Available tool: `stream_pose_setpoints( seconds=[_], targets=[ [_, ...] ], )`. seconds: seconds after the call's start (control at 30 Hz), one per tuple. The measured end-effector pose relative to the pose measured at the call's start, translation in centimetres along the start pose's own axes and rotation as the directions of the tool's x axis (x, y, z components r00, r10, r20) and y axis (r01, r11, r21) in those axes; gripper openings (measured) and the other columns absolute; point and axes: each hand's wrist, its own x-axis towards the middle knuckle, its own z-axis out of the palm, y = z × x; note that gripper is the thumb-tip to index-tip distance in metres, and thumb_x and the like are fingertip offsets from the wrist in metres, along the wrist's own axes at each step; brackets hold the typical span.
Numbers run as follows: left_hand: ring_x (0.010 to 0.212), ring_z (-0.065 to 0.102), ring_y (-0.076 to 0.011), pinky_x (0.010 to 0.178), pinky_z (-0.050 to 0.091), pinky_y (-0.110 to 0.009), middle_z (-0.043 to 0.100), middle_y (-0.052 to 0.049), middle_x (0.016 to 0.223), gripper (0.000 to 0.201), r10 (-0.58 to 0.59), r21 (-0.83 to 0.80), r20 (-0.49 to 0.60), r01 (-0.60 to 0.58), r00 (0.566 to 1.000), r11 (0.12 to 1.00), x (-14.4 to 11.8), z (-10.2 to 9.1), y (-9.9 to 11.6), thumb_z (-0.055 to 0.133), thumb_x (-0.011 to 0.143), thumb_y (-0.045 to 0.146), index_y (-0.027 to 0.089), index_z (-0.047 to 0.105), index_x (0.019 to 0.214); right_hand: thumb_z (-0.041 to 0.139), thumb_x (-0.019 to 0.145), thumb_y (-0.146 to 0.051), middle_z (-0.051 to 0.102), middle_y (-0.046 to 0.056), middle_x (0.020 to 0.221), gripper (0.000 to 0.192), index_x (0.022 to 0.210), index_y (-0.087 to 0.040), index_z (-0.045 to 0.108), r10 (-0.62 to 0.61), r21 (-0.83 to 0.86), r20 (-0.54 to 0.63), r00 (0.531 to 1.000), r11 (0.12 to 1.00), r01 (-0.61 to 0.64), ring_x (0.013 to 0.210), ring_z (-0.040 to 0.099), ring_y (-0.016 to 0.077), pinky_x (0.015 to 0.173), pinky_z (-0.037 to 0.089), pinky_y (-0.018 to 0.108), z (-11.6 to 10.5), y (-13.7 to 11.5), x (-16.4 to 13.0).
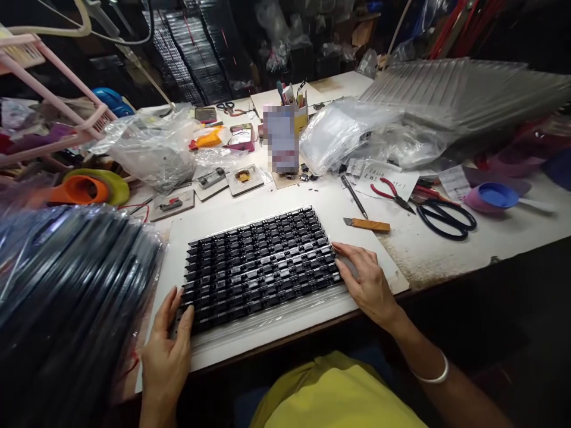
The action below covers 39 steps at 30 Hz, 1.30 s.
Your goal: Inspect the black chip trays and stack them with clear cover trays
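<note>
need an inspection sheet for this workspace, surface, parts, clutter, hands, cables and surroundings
Surface: white table, stained by the front edge; white board under the clear tray.
Job's things: black parts in rows across the tray.
Clutter: scissors, pliers, orange-handled knife, pen right of the tray; clear bags behind.
Hands: left hand at the tray's left end, right hand at its right.
Cables: pale hose or cable, upper left.
Surroundings: blurred dark stack at left; clear plastic pile, back right.

Glossy tray [272,321] (apparently plastic)
</note>
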Motion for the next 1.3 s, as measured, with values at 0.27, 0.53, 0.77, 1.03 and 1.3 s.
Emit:
stream_pose_setpoints(
  seconds=[0.27,0.53,0.77,1.03,1.3],
  targets=[
    [0.128,0.044,-0.0243,0.110,0.029,-0.039,0.053,-0.009,0.134,0.057,0.020,0.039,-0.007,-0.020,1.000,0.999,-0.2,0.1,0.2,0.055,0.085,0.046,0.026,0.043,0.137,0.042,0.094,-0.021,0.063,0.009,0.115,0.029,0.121,-0.021,0.053,-0.004,0.015,0.022,1.000,1.000,0.003,0.109,0.055,0.0231,0.090,0.040,0.041,-0.2,-0.1,-0.1],
    [0.125,0.047,-0.0231,0.111,0.028,-0.039,0.060,-0.007,0.126,0.046,0.056,0.002,-0.064,-0.056,0.996,0.998,-0.3,-0.2,0.1,0.050,0.090,0.039,0.026,0.047,0.134,0.037,0.093,-0.015,0.063,0.009,0.116,0.035,0.124,-0.023,0.052,-0.015,-0.015,0.022,1.000,1.000,0.016,0.109,0.056,0.0234,0.090,0.040,0.042,0.0,0.0,-0.1],
    [0.123,0.050,-0.0199,0.110,0.031,-0.035,0.060,-0.007,0.125,0.047,0.025,-0.125,-0.057,-0.032,0.998,0.992,-0.3,0.2,0.1,0.051,0.090,0.033,0.024,0.045,0.135,0.042,0.092,-0.021,0.063,0.007,0.116,0.033,0.123,-0.025,0.053,-0.012,-0.019,0.021,1.000,1.000,0.012,0.108,0.057,0.0241,0.091,0.039,0.042,0.2,0.2,-0.3],
    [0.111,0.059,-0.0223,0.102,0.039,-0.039,0.065,-0.013,0.113,0.040,-0.057,-0.277,-0.123,0.021,0.991,0.961,-1.3,-1.0,0.1,0.046,0.092,0.034,0.015,0.052,0.126,0.042,0.090,-0.033,0.063,0.006,0.119,0.039,0.127,-0.033,0.054,0.104,-0.020,0.029,0.994,0.994,-0.104,0.112,0.055,0.0279,0.102,0.036,0.047,-0.3,-0.3,-0.9],
    [0.115,0.056,-0.0220,0.102,0.037,-0.037,0.071,-0.012,0.101,0.042,-0.113,-0.335,-0.039,0.094,0.993,0.938,-2.8,-2.5,0.4,0.048,0.092,0.035,0.013,0.051,0.128,0.044,0.084,-0.037,0.063,0.002,0.119,0.044,0.128,-0.041,0.053,0.232,-0.102,0.009,0.973,0.968,-0.230,0.110,0.058,0.0288,0.100,0.044,0.047,-0.6,-1.1,-1.0]
  ],
)
